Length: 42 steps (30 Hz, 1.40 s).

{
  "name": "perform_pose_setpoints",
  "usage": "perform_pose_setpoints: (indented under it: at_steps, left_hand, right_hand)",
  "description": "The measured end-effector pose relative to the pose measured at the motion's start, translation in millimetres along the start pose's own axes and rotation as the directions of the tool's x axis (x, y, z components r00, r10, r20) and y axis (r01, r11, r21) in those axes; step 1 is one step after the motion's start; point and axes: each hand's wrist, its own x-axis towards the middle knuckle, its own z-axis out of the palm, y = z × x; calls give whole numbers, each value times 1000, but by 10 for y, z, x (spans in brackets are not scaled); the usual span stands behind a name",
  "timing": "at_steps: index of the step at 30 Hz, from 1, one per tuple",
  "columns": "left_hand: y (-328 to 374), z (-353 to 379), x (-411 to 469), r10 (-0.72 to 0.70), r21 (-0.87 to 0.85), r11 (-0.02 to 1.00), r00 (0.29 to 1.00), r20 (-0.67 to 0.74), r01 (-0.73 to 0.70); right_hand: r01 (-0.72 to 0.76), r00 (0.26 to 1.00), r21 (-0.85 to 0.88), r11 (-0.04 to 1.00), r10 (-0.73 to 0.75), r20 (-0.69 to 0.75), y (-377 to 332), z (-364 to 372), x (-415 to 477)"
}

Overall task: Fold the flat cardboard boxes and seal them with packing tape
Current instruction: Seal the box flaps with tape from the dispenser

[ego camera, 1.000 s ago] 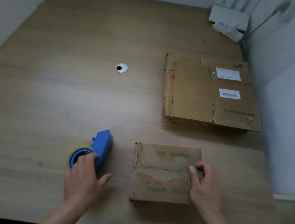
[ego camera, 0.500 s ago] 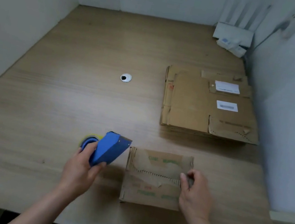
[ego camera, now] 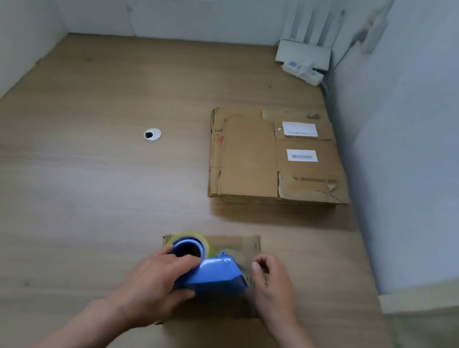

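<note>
A small folded cardboard box [ego camera: 240, 244] lies on the wooden table near me, mostly hidden under my hands. My left hand [ego camera: 155, 283] grips a blue tape dispenser [ego camera: 212, 273] with a yellowish tape roll [ego camera: 198, 239] and holds it over the box. My right hand [ego camera: 271, 288] is at the dispenser's right end, its fingers curled and pinching there; clear tape seems to stretch between them, though blur hides the detail. A stack of flat cardboard boxes [ego camera: 255, 160] with white labels lies farther back on the right.
The table [ego camera: 83, 178] has a round cable grommet [ego camera: 152, 134] in its middle. A white router [ego camera: 303, 53] and a power strip [ego camera: 304, 72] sit in the back right corner. Walls close the table in on the left, back and right.
My left hand picked the dispenser up off the table and carried it right, over the small box. My right hand stayed at the box's right side and now meets the dispenser's end.
</note>
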Motion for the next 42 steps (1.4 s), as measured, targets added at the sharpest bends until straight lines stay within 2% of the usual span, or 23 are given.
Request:
perform_pose_setpoints:
  at_steps: [4,8,13,16,21,30,37,42]
  left_hand:
    - [-2,-5,7,43,68,997,999,-33,-41]
    - [-10,-5,-9,30,39,999,1000,-5,-30]
    - [-30,-12,-6,42,21,999,999,9,-42]
    - [-36,-21,-1,56,10,998,998,2,-56]
    - [-17,-34,10,67,16,998,998,4,-67]
    - [-76,-105,97,28,-37,999,998,54,-26]
    - [-244,-144,84,28,41,999,998,63,-31]
    - [-181,-162,102,7,66,998,996,94,-14]
  right_hand:
    - [46,998,-17,999,-45,49,-45,-296,-39]
    - [41,975,157,987,-73,208,-198,-514,-49]
    - [-15,939,205,979,-56,339,-267,-568,-33]
    - [-11,942,245,970,-72,328,-300,-536,-30]
    - [-78,961,305,949,-10,276,-332,-449,-37]
    - [-68,990,257,964,33,138,-259,-328,-84]
    - [-262,965,358,896,253,75,16,-545,-174]
    - [-391,911,491,778,402,90,68,-445,-147]
